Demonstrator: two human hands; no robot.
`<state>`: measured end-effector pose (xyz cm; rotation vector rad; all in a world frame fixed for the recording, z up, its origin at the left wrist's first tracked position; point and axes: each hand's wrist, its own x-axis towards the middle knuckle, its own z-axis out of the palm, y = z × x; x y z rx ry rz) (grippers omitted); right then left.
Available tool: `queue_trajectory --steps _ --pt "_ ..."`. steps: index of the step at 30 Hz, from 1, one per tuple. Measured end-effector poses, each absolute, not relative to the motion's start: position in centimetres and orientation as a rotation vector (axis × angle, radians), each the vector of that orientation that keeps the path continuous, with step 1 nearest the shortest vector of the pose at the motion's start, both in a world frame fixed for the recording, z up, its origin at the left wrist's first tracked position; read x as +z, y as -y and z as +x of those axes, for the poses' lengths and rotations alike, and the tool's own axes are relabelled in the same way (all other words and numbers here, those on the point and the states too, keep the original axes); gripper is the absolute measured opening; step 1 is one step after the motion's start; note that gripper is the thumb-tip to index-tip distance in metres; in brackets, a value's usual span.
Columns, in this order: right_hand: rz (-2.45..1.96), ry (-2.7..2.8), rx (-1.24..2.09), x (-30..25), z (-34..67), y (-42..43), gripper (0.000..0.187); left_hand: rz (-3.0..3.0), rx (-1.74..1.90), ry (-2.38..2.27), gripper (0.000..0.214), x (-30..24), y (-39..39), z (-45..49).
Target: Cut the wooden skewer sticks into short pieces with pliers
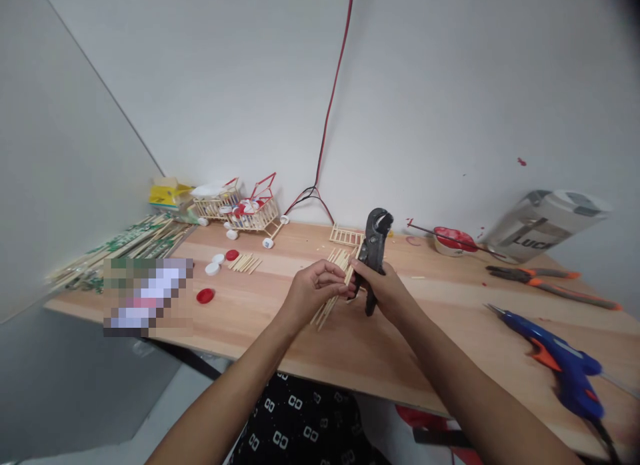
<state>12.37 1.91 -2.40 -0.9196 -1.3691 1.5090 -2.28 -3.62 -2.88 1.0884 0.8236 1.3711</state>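
My right hand [387, 288] is wrapped around a black hand cutter [373, 244], whose curved jaw points up. A short pale wooden stick [349, 273] is pinched in the fingers of my left hand [317, 285], right beside the cutter, and my right thumb reaches close to it. More thin wooden sticks [325, 313] run behind and below my left hand; whether they lie on the table or are held cannot be made out. Just behind them is a small ladder-like stick frame [347, 235].
Left on the wooden table [280, 305] are cut sticks [245, 263], a red cap [205, 296], model stick carts [253, 215] and packaged skewers [130, 245]. To the right lie a blue glue gun [555, 358], pliers [550, 283], a red paint cup [454, 241] and a canister [545, 225].
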Motion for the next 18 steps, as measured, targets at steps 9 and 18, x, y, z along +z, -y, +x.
queue_trajectory --steps 9,18 --pt "-1.016 1.601 1.254 -1.74 12.79 -1.77 0.038 1.018 1.271 -0.798 0.036 -3.01 3.60 -2.64" --pt "-1.048 1.616 1.233 -1.73 12.57 -1.50 0.040 0.969 1.296 -0.875 0.038 -3.11 3.55 -2.54"
